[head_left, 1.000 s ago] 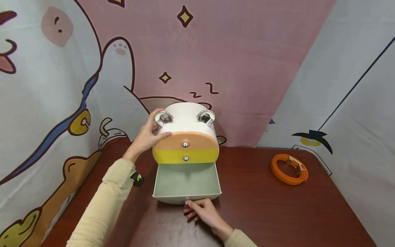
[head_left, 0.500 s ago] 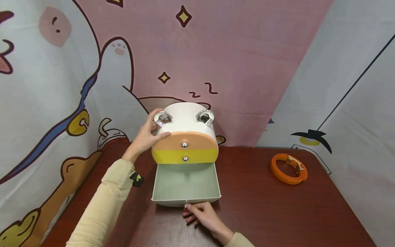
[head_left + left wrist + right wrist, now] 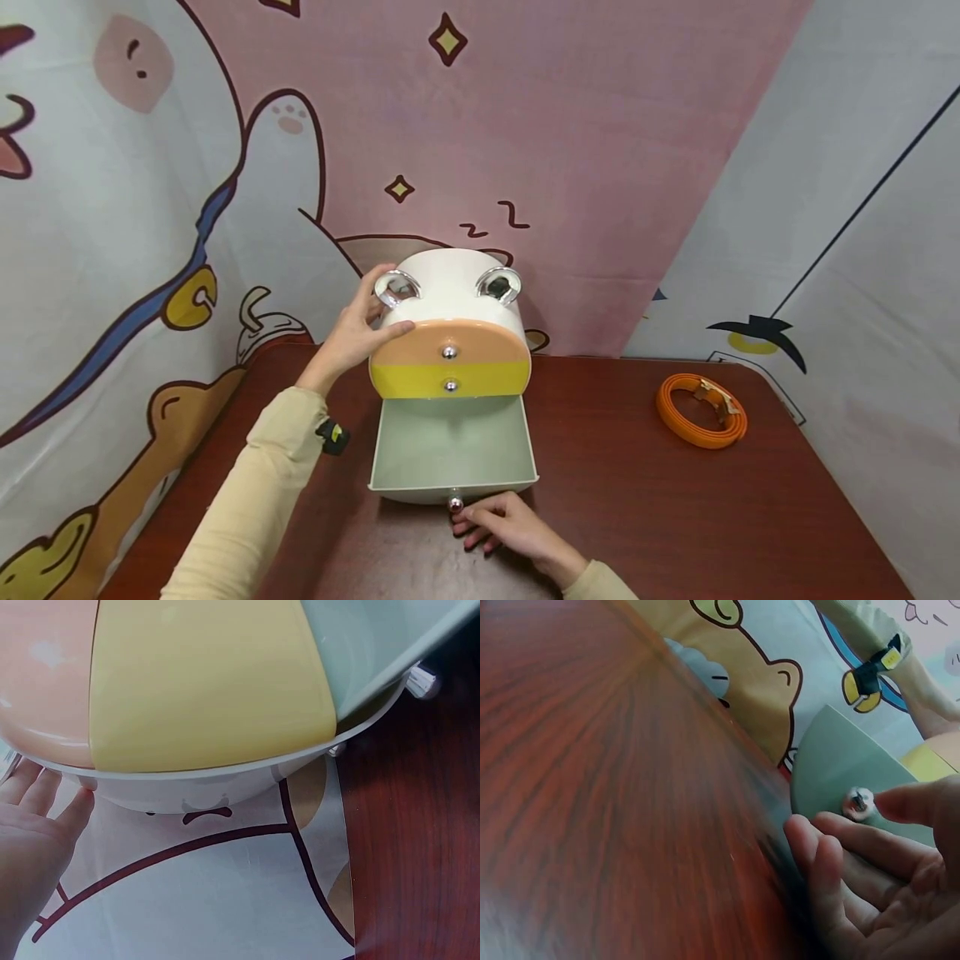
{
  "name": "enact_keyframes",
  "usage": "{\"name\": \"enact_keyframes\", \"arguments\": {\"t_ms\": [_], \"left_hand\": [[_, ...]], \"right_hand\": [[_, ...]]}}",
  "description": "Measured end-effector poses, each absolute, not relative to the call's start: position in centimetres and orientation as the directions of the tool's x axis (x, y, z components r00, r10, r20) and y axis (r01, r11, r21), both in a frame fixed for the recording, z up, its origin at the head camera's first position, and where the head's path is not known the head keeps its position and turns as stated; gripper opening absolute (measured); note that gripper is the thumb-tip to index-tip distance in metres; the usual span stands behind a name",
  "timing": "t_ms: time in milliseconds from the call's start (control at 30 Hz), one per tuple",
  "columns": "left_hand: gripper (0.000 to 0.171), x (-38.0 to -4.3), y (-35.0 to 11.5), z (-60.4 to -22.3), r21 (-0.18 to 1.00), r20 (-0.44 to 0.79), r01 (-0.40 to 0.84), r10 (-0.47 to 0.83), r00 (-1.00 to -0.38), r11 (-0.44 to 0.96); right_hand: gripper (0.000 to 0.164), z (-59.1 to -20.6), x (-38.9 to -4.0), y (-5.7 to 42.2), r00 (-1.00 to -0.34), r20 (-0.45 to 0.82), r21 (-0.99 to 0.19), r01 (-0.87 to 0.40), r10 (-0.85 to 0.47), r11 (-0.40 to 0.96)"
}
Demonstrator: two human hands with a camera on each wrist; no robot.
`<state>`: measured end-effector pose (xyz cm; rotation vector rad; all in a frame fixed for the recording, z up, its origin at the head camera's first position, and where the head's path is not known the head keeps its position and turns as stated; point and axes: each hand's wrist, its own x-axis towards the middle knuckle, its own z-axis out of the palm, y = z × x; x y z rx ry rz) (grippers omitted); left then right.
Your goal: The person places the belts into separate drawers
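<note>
A small drawer box with a white rounded top and two silver ring-shaped eyes stands on the table. Its orange and yellow drawer fronts are closed. The pale green bottom drawer is pulled far out, with nothing visible inside. My left hand holds the upper left side of the box, thumb at the front edge and fingers along the side wall. Just right of the silver knob on the bottom drawer, my right hand has loosely bent fingers. They lie close to the knob without gripping it.
A coiled orange belt with a metal buckle lies at the right of the dark red wooden table. A printed cartoon cloth hangs behind the table and along its sides.
The bottom drawer has slid a little farther out toward me. My right hand has let go of its knob and shifted slightly right. The left hand keeps its place on the box.
</note>
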<state>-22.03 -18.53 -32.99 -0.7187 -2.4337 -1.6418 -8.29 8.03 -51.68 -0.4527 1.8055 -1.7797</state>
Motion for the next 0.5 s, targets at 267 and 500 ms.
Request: {"name": "enact_keyframes", "arguments": {"t_ms": [267,500], "left_hand": [[0.083,-22.0,-18.6,-33.0,0.842,0.353,0.447,0.317,-0.880,0.304],[0.083,-22.0,-18.5,-33.0,0.838,0.350,0.445,0.314,-0.882,0.316]], "right_hand": [[0.033,-51.3,-8.6,10.0,-0.754,-0.147,-0.989,0.131,-0.641,0.072],[0.034,-51.4,-8.9,11.9,-0.761,-0.149,-0.989,0.132,-0.631,0.074]]}}
